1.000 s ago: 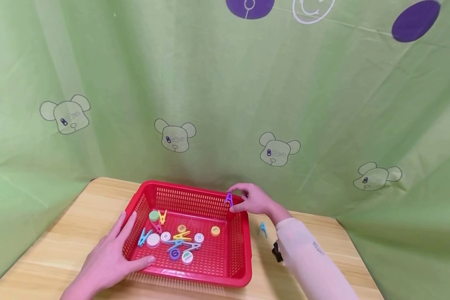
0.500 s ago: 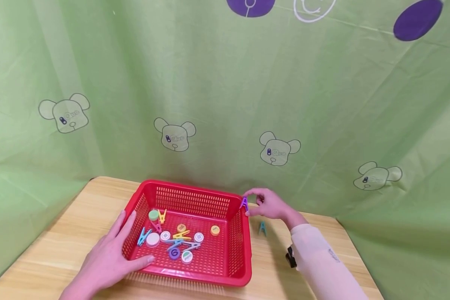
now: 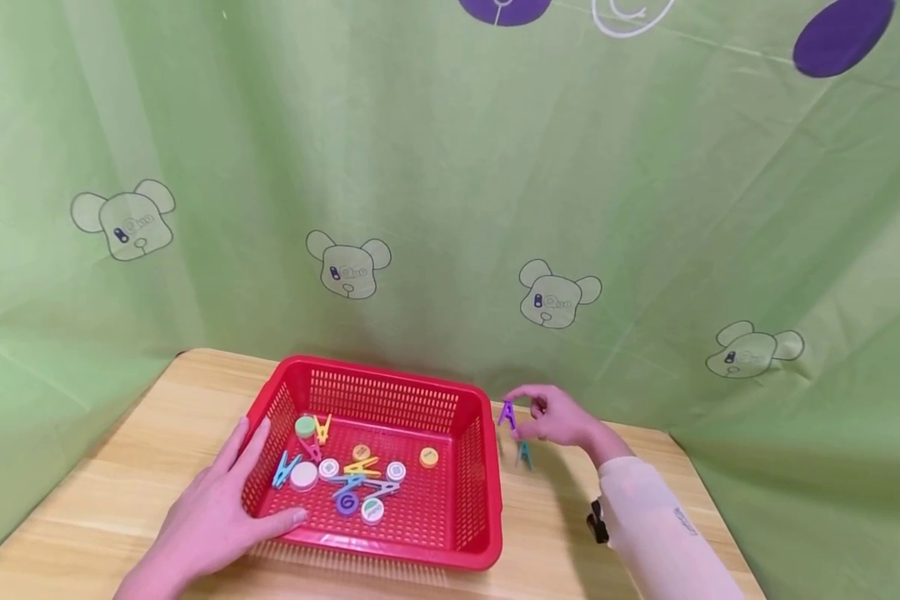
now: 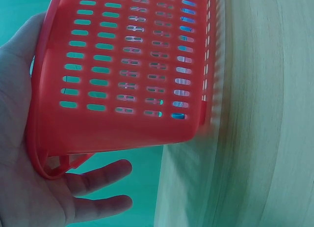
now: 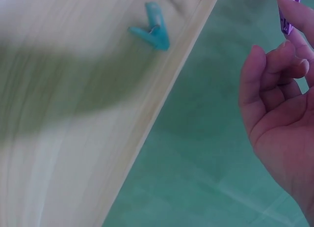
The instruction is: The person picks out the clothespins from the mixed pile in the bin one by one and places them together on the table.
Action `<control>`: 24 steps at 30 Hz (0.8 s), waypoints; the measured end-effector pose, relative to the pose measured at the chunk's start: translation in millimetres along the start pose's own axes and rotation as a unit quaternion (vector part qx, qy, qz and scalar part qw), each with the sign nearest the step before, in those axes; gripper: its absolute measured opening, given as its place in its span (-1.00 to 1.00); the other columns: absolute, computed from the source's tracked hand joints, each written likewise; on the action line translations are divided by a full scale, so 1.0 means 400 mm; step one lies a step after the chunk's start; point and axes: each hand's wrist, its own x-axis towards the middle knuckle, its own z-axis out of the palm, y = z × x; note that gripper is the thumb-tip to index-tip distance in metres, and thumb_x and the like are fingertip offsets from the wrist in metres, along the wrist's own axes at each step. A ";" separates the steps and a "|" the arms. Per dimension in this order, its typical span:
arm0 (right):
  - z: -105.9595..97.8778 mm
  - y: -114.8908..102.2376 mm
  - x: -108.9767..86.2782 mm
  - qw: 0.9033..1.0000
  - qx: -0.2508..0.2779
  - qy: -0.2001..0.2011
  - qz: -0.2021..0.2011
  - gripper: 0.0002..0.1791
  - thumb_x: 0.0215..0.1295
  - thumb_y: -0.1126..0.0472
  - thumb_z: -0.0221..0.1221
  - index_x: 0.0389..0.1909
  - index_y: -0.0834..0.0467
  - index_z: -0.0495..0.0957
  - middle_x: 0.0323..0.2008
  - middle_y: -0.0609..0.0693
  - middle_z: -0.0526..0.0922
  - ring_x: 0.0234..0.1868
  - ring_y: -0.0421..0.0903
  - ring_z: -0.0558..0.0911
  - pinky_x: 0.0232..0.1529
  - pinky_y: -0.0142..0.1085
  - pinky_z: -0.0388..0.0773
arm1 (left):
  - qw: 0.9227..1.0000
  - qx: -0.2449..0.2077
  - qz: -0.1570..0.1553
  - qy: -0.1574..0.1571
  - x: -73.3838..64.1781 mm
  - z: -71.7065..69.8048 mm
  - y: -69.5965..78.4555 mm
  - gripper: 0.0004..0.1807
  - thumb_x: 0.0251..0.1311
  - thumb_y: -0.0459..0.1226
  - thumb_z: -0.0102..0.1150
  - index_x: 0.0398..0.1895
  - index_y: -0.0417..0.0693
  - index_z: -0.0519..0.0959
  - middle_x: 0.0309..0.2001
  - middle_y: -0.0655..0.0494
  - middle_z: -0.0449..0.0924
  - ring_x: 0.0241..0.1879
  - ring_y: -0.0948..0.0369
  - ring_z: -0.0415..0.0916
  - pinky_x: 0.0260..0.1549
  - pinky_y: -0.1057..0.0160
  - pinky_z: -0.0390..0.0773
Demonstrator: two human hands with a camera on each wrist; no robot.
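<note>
A purple clothespin (image 3: 507, 415) is pinched between the thumb and index finger of my right hand (image 3: 558, 417), just beyond the basket's right rim. In the right wrist view, part of that purple clothespin (image 5: 286, 24) shows at the top edge. Below my right hand, a teal clothespin (image 3: 524, 455) lies on the table. My left hand (image 3: 213, 508) rests on the near left corner of a red plastic basket (image 3: 390, 550), fingers straight and thumb across the near rim. The left wrist view shows two fingers (image 4: 100, 178) extended past the basket's side.
Inside the basket lie several clothespins, including a light blue one (image 3: 286, 469) and a yellow one (image 3: 322, 428), and several round caps, including an orange one (image 3: 429, 457) and a purple one (image 3: 347, 502). A green printed curtain (image 3: 450, 192) hangs behind the wooden table (image 3: 157, 433).
My right hand has carried the purple clothespin rightward, from over the basket's far right corner to beyond its right rim, above the table. My left hand has stayed at the basket.
</note>
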 end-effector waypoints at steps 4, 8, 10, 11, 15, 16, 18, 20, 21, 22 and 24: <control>-0.003 0.025 -0.015 1.000 0.005 -0.004 0.014 -0.31 0.00 0.21 0.52 0.21 0.20 0.55 -0.64 -0.09 0.34 -0.62 -0.17 0.33 -0.57 -0.31 0.40 | 1.000 0.000 -0.002 -0.002 0.000 -0.001 0.001 0.42 -0.20 0.53 0.24 0.64 0.06 -0.15 0.56 -0.27 -0.20 0.31 -0.42 0.13 -0.08 -0.48 0.40; -0.004 0.059 -0.031 1.000 0.008 -0.005 0.021 -0.33 0.01 0.28 0.51 0.20 0.24 0.54 -0.66 -0.09 0.32 -0.65 -0.18 0.32 -0.61 -0.33 0.40 | 1.000 0.001 0.000 0.000 0.001 0.001 0.001 0.42 -0.20 0.52 0.24 0.64 0.05 -0.14 0.56 -0.27 -0.18 0.30 -0.41 0.15 -0.09 -0.47 0.41; -0.005 0.075 -0.040 1.000 0.015 -0.006 0.021 -0.34 0.00 0.31 0.51 0.19 0.27 0.54 -0.68 -0.09 0.31 -0.66 -0.18 0.31 -0.63 -0.34 0.37 | 1.000 0.003 0.002 0.003 0.001 0.002 0.000 0.42 -0.20 0.53 0.24 0.64 0.06 -0.14 0.56 -0.26 -0.18 0.30 -0.41 0.15 -0.09 -0.47 0.40; -0.006 0.083 -0.045 1.000 0.016 -0.006 0.025 -0.34 0.00 0.31 0.51 0.19 0.26 0.54 -0.68 -0.09 0.31 -0.67 -0.18 0.30 -0.63 -0.35 0.35 | 1.000 0.003 0.003 0.003 0.000 0.003 0.000 0.42 -0.21 0.53 0.24 0.64 0.06 -0.14 0.56 -0.26 -0.18 0.30 -0.41 0.16 -0.09 -0.47 0.41; -0.007 0.111 -0.061 0.999 0.028 -0.004 0.045 -0.34 -0.01 0.32 0.51 0.18 0.24 0.55 -0.70 -0.09 0.29 -0.67 -0.18 0.28 -0.64 -0.36 0.32 | 1.000 0.003 0.002 0.003 -0.001 0.002 0.002 0.42 -0.20 0.52 0.25 0.64 0.07 -0.16 0.56 -0.27 -0.18 0.30 -0.42 0.14 -0.08 -0.49 0.39; -0.007 0.119 -0.065 0.998 0.030 -0.004 0.049 -0.34 -0.01 0.32 0.51 0.19 0.24 0.55 -0.70 -0.09 0.28 -0.67 -0.18 0.28 -0.63 -0.36 0.32 | 1.000 0.004 0.001 0.002 -0.001 0.002 0.002 0.42 -0.20 0.52 0.25 0.64 0.07 -0.16 0.56 -0.27 -0.18 0.31 -0.42 0.14 -0.08 -0.49 0.38; -0.008 0.135 -0.070 0.998 0.033 -0.005 0.054 -0.32 -0.03 0.32 0.51 0.19 0.25 0.55 -0.69 -0.10 0.29 -0.67 -0.19 0.30 -0.63 -0.36 0.33 | 1.000 0.004 -0.002 0.000 -0.001 0.001 0.003 0.42 -0.19 0.52 0.25 0.64 0.08 -0.17 0.56 -0.27 -0.19 0.31 -0.43 0.13 -0.07 -0.50 0.37; -0.006 0.152 -0.075 0.997 0.042 -0.007 0.056 -0.32 -0.03 0.34 0.50 0.19 0.25 0.54 -0.68 -0.10 0.30 -0.66 -0.19 0.31 -0.63 -0.37 0.34 | 1.000 0.006 -0.003 -0.001 -0.002 0.001 0.002 0.42 -0.20 0.52 0.25 0.64 0.08 -0.18 0.56 -0.28 -0.19 0.31 -0.43 0.13 -0.07 -0.50 0.37; -0.005 0.161 -0.076 0.998 0.044 -0.008 0.054 -0.32 -0.03 0.35 0.50 0.19 0.26 0.54 -0.67 -0.10 0.31 -0.66 -0.20 0.32 -0.63 -0.37 0.35 | 1.000 0.006 -0.004 -0.002 -0.002 0.001 0.002 0.42 -0.20 0.52 0.25 0.64 0.08 -0.18 0.56 -0.27 -0.20 0.31 -0.43 0.12 -0.07 -0.50 0.37; -0.003 0.169 -0.078 0.998 0.043 -0.009 0.052 -0.33 -0.02 0.35 0.50 0.19 0.27 0.54 -0.67 -0.10 0.31 -0.66 -0.20 0.33 -0.63 -0.36 0.35 | 1.000 0.006 -0.004 -0.002 -0.002 0.001 0.002 0.42 -0.20 0.52 0.25 0.64 0.08 -0.18 0.56 -0.27 -0.20 0.31 -0.43 0.12 -0.07 -0.50 0.37; -0.001 0.181 -0.082 0.998 0.036 -0.008 0.055 -0.34 -0.03 0.35 0.50 0.18 0.25 0.55 -0.66 -0.10 0.33 -0.66 -0.20 0.34 -0.62 -0.36 0.36 | 1.000 0.006 -0.003 -0.002 -0.002 0.000 0.003 0.42 -0.20 0.52 0.25 0.64 0.08 -0.18 0.56 -0.27 -0.20 0.31 -0.43 0.12 -0.07 -0.50 0.36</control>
